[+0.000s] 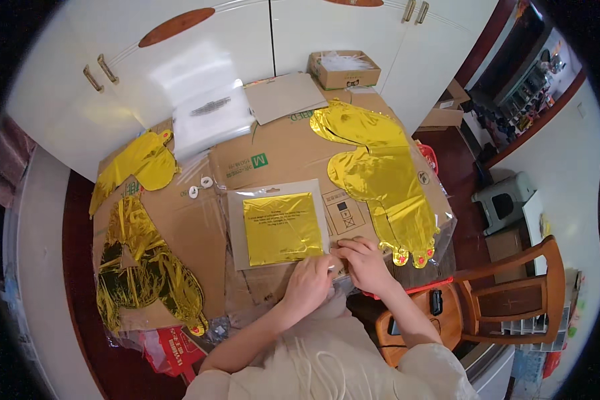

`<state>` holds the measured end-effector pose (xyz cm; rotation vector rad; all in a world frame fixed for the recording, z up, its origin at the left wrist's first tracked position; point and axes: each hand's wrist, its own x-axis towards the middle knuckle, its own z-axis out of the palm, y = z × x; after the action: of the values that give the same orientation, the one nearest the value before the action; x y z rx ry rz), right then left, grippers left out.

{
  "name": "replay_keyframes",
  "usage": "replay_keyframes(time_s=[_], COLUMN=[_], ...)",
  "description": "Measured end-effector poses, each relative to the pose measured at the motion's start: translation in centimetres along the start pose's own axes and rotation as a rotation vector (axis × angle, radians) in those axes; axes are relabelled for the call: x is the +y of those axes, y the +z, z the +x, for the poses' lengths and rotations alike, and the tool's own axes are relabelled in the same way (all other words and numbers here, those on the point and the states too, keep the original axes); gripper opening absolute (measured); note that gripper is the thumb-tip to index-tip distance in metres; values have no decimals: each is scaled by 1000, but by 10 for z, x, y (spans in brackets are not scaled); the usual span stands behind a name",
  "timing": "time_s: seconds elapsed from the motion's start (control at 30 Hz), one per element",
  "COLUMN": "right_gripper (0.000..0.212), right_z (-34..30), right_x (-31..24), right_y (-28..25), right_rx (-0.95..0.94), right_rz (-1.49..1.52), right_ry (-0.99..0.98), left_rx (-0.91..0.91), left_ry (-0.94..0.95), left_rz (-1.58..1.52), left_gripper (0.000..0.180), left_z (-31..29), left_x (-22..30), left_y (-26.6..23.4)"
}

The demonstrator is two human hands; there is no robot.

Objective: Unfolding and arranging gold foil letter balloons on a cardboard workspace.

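A flat clear pouch point(237, 227) with a hang hole and a pale backing lies in front of me, a folded gold foil sheet point(280, 230) with dark print inside it. My left hand point(309, 283) is closed at the pouch's lower right corner, thumb and fingers pressed together. Just to its right, my right hand point(363, 267) is also closed, its fingertips almost meeting the left ones. What they pinch is small and partly hidden by the fingers. A large flat gold foil balloon point(387, 173) lies beyond my right hand.
More gold foil balloons point(147, 260) lie at the left on the cardboard-covered table point(187, 263). Clear plastic bags point(210, 120), grey card sheets point(283, 99) and a small box point(345, 77) of white strips stand at the back. A wooden chair point(507, 293) is at right.
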<state>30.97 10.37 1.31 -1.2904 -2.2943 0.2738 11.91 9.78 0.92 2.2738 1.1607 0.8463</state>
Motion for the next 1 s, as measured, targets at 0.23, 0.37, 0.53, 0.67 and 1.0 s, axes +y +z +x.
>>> replay_keyframes(time_s=[0.23, 0.37, 0.53, 0.67, 1.0], right_gripper=[40, 41, 42, 46, 53], right_z=[-2, -3, -3, -3, 0], right_x=[4, 5, 5, 3, -9], right_y=[2, 3, 3, 5, -4], right_rx=[-16, -13, -8, 3, -126], right_rz=[21, 31, 38, 8, -128], right_ry=[-5, -3, -4, -38, -169], left_rx=[-26, 52, 26, 52, 146], left_ry=[22, 12, 50, 83, -28], left_rz=[19, -7, 36, 61, -382], left_gripper=[35, 33, 27, 21, 18], left_z=[2, 5, 6, 5, -49], left_x=[-1, 2, -1, -1, -9], left_y=[5, 6, 13, 13, -46])
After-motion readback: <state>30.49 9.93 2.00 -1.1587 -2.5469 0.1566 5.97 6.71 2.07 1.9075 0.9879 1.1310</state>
